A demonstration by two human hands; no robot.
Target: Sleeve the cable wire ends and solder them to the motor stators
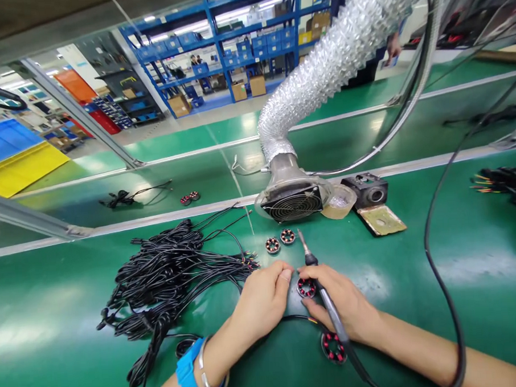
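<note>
My right hand [346,304] is closed around a soldering iron [329,301], its tip pointing up and away. The thumb and forefinger of that hand are on either side of a small motor stator [306,288] with red windings. Beside it, my left hand [265,299] is pinched shut; whatever lies between its fingers is hidden. A black cable with coloured wire ends [312,320] emerges below the left hand. Another red-wound stator [334,347] lies under the iron's handle. Beyond my hands sit two copper-coloured stators [273,246].
Left lies a big heap of black cables [159,277]. A fume extractor fan [292,203] with a silver duct [316,71] stands behind. Near it are a soldering iron holder [367,190], a sponge tray [382,219] and a shallow cup [339,201]. The iron's cord [434,254] loops at right.
</note>
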